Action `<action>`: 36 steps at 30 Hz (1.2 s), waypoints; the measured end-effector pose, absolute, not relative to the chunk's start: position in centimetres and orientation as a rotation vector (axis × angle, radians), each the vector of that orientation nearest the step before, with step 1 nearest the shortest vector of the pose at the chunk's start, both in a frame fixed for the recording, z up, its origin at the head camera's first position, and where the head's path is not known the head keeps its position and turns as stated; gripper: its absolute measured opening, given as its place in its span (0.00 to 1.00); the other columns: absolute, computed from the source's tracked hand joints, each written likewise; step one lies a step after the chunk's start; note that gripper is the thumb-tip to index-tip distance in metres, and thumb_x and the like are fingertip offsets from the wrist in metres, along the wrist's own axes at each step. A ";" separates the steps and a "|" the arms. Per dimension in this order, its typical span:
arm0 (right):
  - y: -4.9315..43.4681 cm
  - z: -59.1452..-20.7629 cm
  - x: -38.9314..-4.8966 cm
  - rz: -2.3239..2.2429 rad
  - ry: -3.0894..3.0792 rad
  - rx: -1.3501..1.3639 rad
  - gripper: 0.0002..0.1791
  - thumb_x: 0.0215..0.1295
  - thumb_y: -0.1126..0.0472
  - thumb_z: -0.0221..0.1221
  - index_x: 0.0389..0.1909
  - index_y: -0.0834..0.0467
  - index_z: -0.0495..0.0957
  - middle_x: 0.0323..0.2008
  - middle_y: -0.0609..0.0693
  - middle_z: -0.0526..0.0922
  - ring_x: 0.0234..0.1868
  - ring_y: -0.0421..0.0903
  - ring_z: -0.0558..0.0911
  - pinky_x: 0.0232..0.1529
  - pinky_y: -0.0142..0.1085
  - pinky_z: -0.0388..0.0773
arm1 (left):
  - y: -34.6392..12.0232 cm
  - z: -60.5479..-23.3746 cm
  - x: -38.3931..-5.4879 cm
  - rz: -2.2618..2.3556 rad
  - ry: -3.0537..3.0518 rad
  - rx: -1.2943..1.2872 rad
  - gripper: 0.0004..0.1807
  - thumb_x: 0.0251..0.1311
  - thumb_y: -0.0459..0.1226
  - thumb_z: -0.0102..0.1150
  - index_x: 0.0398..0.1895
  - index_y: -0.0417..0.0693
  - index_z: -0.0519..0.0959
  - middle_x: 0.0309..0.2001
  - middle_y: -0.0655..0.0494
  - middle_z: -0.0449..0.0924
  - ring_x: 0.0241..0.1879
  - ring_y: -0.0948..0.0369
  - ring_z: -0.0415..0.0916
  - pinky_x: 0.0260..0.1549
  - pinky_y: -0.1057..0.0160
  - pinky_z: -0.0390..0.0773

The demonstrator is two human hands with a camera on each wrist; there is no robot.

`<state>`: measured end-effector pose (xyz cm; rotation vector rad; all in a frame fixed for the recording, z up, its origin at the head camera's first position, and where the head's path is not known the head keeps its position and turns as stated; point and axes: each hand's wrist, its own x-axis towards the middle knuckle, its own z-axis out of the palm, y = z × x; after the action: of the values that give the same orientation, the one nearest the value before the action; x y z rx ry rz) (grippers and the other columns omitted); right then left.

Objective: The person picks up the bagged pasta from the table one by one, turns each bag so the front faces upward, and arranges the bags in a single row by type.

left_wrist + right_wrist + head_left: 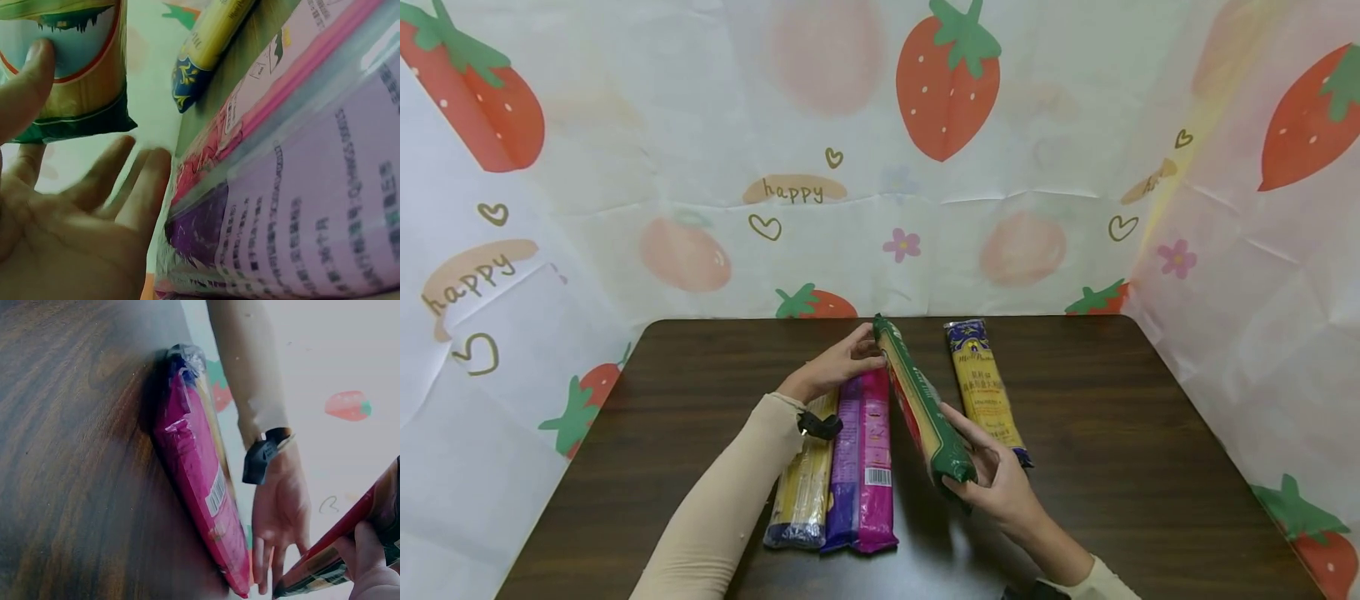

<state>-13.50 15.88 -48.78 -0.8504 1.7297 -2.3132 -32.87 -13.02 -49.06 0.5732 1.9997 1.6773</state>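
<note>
nearest the camera, a cream sleeve [722, 508] comes in from seven o'clock, a black wristband [822, 425] at its cuff; a second cream cuff [1097, 582] enters from five o'clock.

between the hands, a long green packet [917, 392] is held above the table [1112, 433], slanting from eleven o'clock at its far end to five o'clock at its near end. the left hand [838, 367] has its grip pinching the far end: the thumb lies on the packet's face, a finger passes behind, and the other fingers spread in the air. the right hand [1000, 483] has its grip curled round the near end.

at eight o'clock from the green packet, a purple-and-pink packet [865, 433] lies on the table, and just beside it, on its nine o'clock side, a clear-and-yellow packet [805, 492] is partly hidden by the left wrist. at two o'clock from the green packet lies a gold packet [985, 387] with blue ends, its near end close to the right hand.

at twelve o'clock, beyond the table, hangs a pale sheet [700, 150] printed with strawberries, hearts and the word "happy".
</note>
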 end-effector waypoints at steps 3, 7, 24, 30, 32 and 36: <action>15.8 -48.8 -13.5 -2.307 1.731 -0.862 0.43 0.72 0.74 0.63 0.83 0.72 0.53 0.80 0.55 0.63 0.75 0.43 0.71 0.64 0.32 0.79 | -13.1 -49.1 -32.9 1.736 1.892 0.577 0.44 0.83 0.34 0.53 0.89 0.52 0.38 0.82 0.33 0.56 0.78 0.40 0.63 0.76 0.42 0.65; 15.9 -48.9 -13.7 -2.286 1.746 -0.862 0.42 0.74 0.73 0.62 0.83 0.71 0.53 0.80 0.53 0.63 0.75 0.43 0.71 0.64 0.32 0.79 | -13.1 -49.1 -32.8 1.814 1.803 0.599 0.34 0.84 0.31 0.50 0.84 0.53 0.48 0.77 0.33 0.63 0.73 0.42 0.71 0.73 0.41 0.69; 16.8 -48.8 -14.1 -2.187 2.059 -0.832 0.42 0.67 0.80 0.66 0.81 0.67 0.64 0.70 0.77 0.71 0.65 0.46 0.84 0.51 0.38 0.88 | -12.9 -49.4 -33.0 1.936 1.848 0.401 0.38 0.82 0.33 0.55 0.87 0.52 0.50 0.68 0.31 0.71 0.52 0.54 0.83 0.58 0.49 0.83; 16.9 -49.2 -13.9 -2.140 2.174 -0.797 0.42 0.66 0.79 0.67 0.81 0.64 0.66 0.68 0.74 0.74 0.59 0.46 0.87 0.49 0.38 0.88 | -12.7 -49.5 -32.8 1.986 1.850 0.302 0.39 0.79 0.33 0.59 0.86 0.46 0.52 0.67 0.30 0.74 0.50 0.56 0.85 0.57 0.53 0.84; 16.9 -49.2 -13.8 -2.132 2.206 -0.771 0.42 0.67 0.79 0.68 0.81 0.63 0.66 0.68 0.73 0.76 0.57 0.45 0.88 0.48 0.38 0.88 | -12.7 -49.5 -32.7 2.007 1.848 0.271 0.38 0.79 0.33 0.60 0.85 0.45 0.53 0.66 0.30 0.75 0.50 0.56 0.86 0.56 0.55 0.84; 16.9 -49.3 -13.9 -2.158 2.230 -0.765 0.40 0.68 0.80 0.65 0.80 0.65 0.66 0.68 0.73 0.75 0.60 0.42 0.85 0.50 0.34 0.87 | -12.7 -49.4 -32.7 2.034 1.828 0.239 0.38 0.79 0.34 0.61 0.84 0.46 0.55 0.67 0.31 0.75 0.52 0.55 0.84 0.57 0.55 0.83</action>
<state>-13.92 16.86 -49.29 -0.7648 2.2300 -2.1577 -32.69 -12.72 -49.35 0.2391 1.8277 2.0339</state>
